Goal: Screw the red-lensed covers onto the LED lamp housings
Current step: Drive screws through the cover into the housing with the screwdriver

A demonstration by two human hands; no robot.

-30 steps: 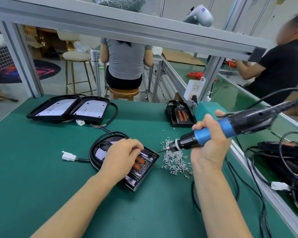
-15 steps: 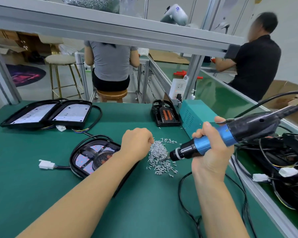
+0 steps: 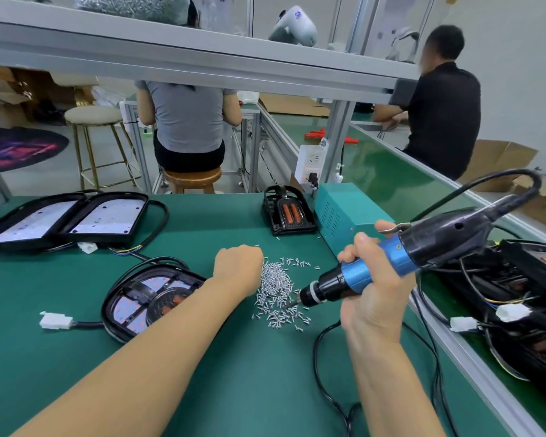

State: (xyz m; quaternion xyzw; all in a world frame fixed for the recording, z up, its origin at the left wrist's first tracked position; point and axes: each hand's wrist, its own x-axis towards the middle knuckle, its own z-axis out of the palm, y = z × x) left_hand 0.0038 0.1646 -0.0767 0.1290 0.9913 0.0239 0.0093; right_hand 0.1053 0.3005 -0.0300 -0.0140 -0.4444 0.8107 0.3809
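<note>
Left hand (image 3: 237,267) at screws (image 3: 276,290), right hand (image 3: 371,283) gripping screwdriver (image 3: 391,261)

**Lamp, cover and screws on the table**

A black lamp housing (image 3: 145,298) with red-dotted LED board lies flat left of the left hand (image 3: 238,266). Silver screws (image 3: 276,290) sit heaped just right of it. A red-lensed cover (image 3: 289,212) rests beyond.

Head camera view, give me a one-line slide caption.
Left hand reaches into the loose silver screw pile while the right hand holds a blue-and-black electric screwdriver.
</note>
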